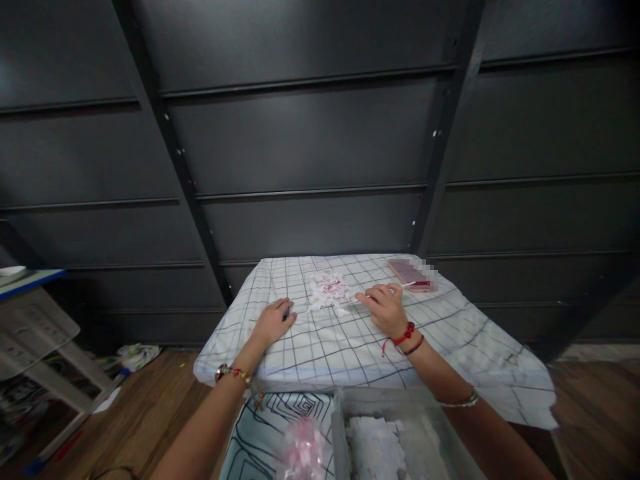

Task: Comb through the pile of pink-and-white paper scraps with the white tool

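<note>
My left hand (274, 321) rests palm down on the checked cloth (310, 357), thumb apart from the fingers. A small dark patch shows between thumb and fingers; I cannot tell whether it is an object or shadow. My right hand (387, 309) is closed on a thin white stick (409, 285), which points left toward a pile of small white and pink pieces (329, 289). The stick's near end is partly hidden by my fingers. Just beyond my right hand lies a flat pinkish rectangular item (411, 275), partly blurred out.
At the table's near edge stand a patterned tray (250, 433) with a clear bag of pink and white pieces (303, 450), and a translucent plastic bin (425, 407) holding pale sheets (376, 447). Dark panels (310, 147) rise behind the table. A small desk (37, 320) stands left.
</note>
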`<control>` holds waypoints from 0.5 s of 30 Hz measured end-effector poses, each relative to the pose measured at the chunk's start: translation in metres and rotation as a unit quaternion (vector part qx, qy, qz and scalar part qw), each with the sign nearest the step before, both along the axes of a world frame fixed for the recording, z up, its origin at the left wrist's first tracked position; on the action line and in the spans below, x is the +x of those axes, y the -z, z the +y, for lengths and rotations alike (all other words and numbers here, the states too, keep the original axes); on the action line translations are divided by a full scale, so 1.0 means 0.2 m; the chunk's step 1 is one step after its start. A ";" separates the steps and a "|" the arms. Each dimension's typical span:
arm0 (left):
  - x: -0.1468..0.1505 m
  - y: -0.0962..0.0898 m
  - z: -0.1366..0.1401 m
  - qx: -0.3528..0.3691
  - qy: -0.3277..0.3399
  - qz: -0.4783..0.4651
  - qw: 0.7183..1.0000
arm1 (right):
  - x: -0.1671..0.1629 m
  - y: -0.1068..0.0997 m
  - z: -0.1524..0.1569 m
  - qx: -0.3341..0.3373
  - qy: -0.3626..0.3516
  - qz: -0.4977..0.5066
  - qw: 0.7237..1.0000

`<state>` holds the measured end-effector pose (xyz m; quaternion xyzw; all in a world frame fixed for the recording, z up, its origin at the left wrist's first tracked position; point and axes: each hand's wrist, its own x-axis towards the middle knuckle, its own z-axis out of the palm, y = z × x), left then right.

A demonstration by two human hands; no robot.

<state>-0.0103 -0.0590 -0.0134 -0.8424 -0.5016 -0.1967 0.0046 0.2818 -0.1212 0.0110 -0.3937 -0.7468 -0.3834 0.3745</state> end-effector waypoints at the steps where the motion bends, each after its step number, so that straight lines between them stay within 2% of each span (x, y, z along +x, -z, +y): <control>1: 0.00 0.00 0.00 0.000 0.000 0.001 1.000 | 0.00 0.00 0.00 -0.002 0.004 0.002 1.000; 15: 0.00 -0.01 -0.01 0.000 0.003 0.010 1.000 | 0.01 0.01 0.01 -0.013 0.030 0.031 0.999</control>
